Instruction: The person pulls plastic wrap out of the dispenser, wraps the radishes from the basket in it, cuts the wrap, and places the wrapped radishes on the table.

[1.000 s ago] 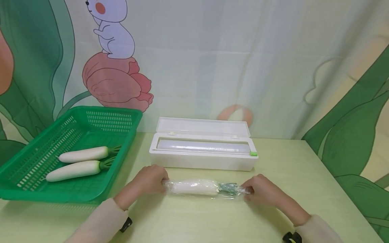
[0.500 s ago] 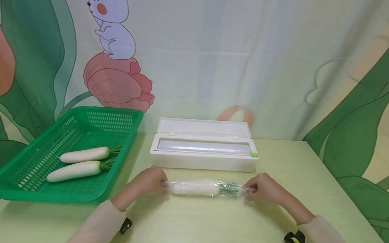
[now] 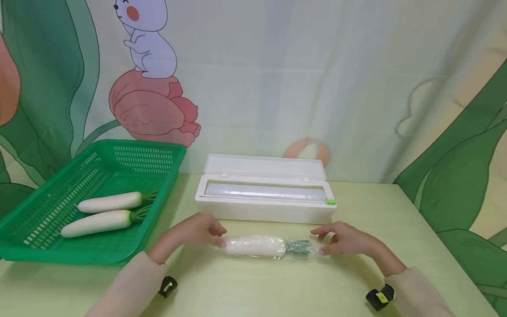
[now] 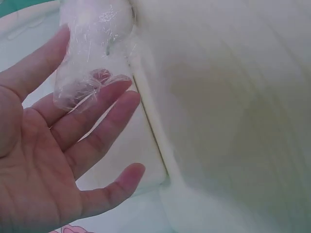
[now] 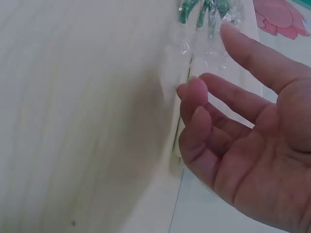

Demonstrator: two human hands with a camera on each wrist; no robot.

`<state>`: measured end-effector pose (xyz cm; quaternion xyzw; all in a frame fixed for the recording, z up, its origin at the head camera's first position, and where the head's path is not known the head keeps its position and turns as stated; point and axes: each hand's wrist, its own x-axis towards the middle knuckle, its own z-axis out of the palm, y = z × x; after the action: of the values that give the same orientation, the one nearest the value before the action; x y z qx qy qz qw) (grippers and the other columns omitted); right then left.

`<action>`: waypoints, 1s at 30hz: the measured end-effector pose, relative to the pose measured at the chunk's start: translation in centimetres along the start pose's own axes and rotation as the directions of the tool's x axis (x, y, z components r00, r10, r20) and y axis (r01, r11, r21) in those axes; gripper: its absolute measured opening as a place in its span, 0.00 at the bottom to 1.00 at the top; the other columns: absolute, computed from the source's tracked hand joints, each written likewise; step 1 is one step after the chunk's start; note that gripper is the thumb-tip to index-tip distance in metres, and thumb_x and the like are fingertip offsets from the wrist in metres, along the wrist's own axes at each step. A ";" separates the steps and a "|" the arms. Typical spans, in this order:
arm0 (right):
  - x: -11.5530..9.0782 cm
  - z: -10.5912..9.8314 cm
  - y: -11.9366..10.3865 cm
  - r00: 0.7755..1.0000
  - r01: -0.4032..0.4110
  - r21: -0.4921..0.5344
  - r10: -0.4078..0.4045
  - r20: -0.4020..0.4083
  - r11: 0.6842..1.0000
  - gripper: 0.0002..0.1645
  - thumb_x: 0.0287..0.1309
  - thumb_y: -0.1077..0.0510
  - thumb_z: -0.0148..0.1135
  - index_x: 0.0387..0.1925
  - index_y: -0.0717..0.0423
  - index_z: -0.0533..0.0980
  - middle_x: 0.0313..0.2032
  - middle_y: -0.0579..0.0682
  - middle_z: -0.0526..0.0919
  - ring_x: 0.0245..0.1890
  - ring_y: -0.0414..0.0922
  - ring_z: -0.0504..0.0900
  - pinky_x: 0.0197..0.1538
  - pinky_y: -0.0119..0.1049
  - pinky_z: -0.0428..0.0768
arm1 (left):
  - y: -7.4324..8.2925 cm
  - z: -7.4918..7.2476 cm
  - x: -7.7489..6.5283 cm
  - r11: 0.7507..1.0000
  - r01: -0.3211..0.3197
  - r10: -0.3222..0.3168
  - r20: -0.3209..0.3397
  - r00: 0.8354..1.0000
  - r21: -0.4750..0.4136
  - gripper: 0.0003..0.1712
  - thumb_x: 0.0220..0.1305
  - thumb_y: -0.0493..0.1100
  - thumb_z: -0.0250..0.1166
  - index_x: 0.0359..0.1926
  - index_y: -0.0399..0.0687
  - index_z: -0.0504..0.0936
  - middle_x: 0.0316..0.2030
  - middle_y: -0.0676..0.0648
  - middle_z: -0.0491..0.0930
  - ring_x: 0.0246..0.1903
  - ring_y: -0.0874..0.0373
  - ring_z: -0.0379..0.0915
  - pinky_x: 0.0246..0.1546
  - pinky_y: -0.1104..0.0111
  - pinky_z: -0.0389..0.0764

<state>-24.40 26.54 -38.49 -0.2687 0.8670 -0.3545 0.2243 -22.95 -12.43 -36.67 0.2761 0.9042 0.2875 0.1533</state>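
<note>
A white radish (image 3: pixel 255 245) in clear plastic wrap lies on the table, its green stalks (image 3: pixel 298 247) toward the right. My left hand (image 3: pixel 200 230) is at its left end, fingers loosely spread and the thumb close to the wrap. In the left wrist view the bunched wrap end (image 4: pixel 80 90) lies between the thumb and relaxed fingers, not gripped. At the stalk end my right hand (image 3: pixel 346 238) has its fingers parted and loosely bent. The right wrist view shows loose film (image 5: pixel 199 53) beside the right thumb, with no pinch on it.
Behind the radish stands a white cling film box (image 3: pixel 265 212), lid raised, a film roll (image 3: pixel 265 192) inside and a green slider (image 3: pixel 330 201) at its right end. Left of it sits a green basket (image 3: pixel 158 207) with two unwrapped radishes (image 3: pixel 97 223). A printed curtain (image 3: pixel 245 88) hangs behind.
Both hands have let go of the twisted wrap ends and their fingers have spread. The wrapped radish stays in nearly the same place, and the wrap ends have loosened a little.
</note>
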 end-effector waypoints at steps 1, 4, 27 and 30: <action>0.1 0.1 0.0 1.000 0.002 0.007 -0.002 0.012 1.000 0.33 0.49 0.57 0.67 0.54 0.71 0.69 0.38 0.57 0.76 0.16 0.36 0.66 0.23 0.27 0.69 | 0.0 0.1 0.1 1.000 0.021 -0.021 0.010 1.000 -0.013 0.22 0.50 0.44 0.69 0.43 0.32 0.81 0.39 0.41 0.82 0.39 0.50 0.78 0.40 0.62 0.77; 0.4 0.4 -0.2 0.999 0.006 0.030 -0.007 0.041 1.000 0.29 0.47 0.60 0.68 0.50 0.73 0.72 0.32 0.53 0.76 0.18 0.37 0.68 0.24 0.27 0.69 | 0.3 0.4 0.3 0.996 0.080 -0.079 0.035 0.996 -0.031 0.22 0.47 0.41 0.71 0.43 0.32 0.81 0.36 0.42 0.82 0.37 0.52 0.78 0.38 0.64 0.77; -0.7 2.9 -2.4 0.976 0.119 -0.298 -0.168 -0.142 0.947 0.08 0.45 0.67 0.67 0.18 0.53 0.80 0.18 0.38 0.78 0.18 0.29 0.69 0.23 0.26 0.72 | 1.1 2.3 -0.8 0.989 -0.080 0.096 -0.133 0.986 0.123 0.04 0.40 0.34 0.73 0.23 0.42 0.86 0.21 0.53 0.81 0.22 0.68 0.70 0.24 0.75 0.71; -0.7 2.9 -2.2 0.974 0.107 -0.286 -0.158 -0.162 0.952 0.05 0.46 0.65 0.66 0.21 0.54 0.81 0.20 0.39 0.80 0.20 0.30 0.72 0.24 0.27 0.74 | 1.1 2.2 -0.9 0.993 -0.069 0.082 -0.136 0.987 0.099 0.06 0.43 0.35 0.71 0.28 0.40 0.86 0.25 0.51 0.82 0.22 0.67 0.69 0.23 0.74 0.71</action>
<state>-21.50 24.26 -38.61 -0.3214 0.9047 -0.2679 0.0800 -20.82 -11.27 -37.69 0.2964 0.9140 0.2691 0.0655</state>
